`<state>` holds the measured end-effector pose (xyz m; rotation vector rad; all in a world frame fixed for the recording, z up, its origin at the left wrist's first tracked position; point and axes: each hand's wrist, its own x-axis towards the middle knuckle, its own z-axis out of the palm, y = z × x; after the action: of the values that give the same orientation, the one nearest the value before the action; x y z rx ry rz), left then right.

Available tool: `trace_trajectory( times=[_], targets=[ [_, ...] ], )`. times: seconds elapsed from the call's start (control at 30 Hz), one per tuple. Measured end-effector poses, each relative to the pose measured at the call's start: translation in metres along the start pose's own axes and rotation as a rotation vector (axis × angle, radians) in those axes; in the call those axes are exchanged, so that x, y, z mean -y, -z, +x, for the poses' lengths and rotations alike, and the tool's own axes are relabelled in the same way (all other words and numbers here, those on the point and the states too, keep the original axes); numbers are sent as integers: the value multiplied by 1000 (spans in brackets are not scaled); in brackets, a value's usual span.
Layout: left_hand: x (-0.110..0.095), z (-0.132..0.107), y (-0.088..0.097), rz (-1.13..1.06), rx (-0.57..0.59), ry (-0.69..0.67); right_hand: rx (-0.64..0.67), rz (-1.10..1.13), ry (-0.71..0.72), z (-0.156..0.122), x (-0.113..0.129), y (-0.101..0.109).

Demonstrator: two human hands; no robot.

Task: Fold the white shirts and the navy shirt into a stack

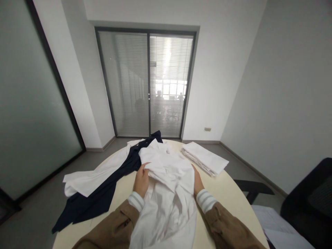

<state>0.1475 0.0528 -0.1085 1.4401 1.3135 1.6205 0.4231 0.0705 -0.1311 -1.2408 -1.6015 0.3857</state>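
head view: crumpled white fabric garment runs 12-to-6, left grip pinching its 9 o'clock side, right grip equally near at 3, can't tell how closed.

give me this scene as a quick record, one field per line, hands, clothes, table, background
left hand: gripping the left edge of a rumpled white cloth
right hand: against that cloth's right edge, fingers mostly hidden
left side: a dark blue garment and another white garment, spread out alongside each other
far right of table: a folded white stack
table: pale, rounded edge
beside table, right: a black chair
background: glass panels with blinds, dark frame
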Motion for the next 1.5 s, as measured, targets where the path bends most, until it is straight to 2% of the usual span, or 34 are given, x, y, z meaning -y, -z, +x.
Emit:
trace_trajectory(
  times=[0.07,0.17,0.27,0.33,0.4,0.43,0.5,0.6,0.7,0.8,0.97,1.1,1.2,1.27,1.33,1.4,1.5],
  targets=[
    [-1,10,13,-61,-156,-8,-114,-107,-47,4,-13,6],
    [-1,28,38,-125,-381,13,-205,-253,-120,6,-29,13],
    [0,41,56,-294,-451,152,-208,-332,-133,6,-27,16],
    [-1,45,60,-491,-424,262,-230,-422,-106,4,-10,16],
    [-4,43,58,-653,-358,307,-246,-537,-36,-3,18,14],
    [-6,42,55,-705,-322,301,-188,-562,31,-8,33,12],
    [-8,38,50,-753,-256,271,47,-515,158,-23,61,6],
    [-7,34,47,-739,-206,275,371,-451,131,-50,86,-7],
    [-3,37,52,-676,-183,303,635,-429,74,-68,87,-14],
    [-2,45,65,-574,-184,308,764,-413,118,-71,79,-9],
    [1,55,87,-412,-165,272,870,-327,242,-59,63,16],
    [19,52,87,-274,-96,178,882,-316,190,-47,58,38],
    [31,47,80,-227,-72,172,815,-332,197,-46,76,48],
    [35,44,75,-244,-46,180,796,-305,288,-51,99,49],
    [37,43,72,-243,-22,179,851,-230,409,-63,123,44],
    [37,42,72,-234,-13,172,906,-169,466,-77,139,35],
    [35,43,75,-214,-16,157,954,-70,460,-94,142,23]
  ],
)
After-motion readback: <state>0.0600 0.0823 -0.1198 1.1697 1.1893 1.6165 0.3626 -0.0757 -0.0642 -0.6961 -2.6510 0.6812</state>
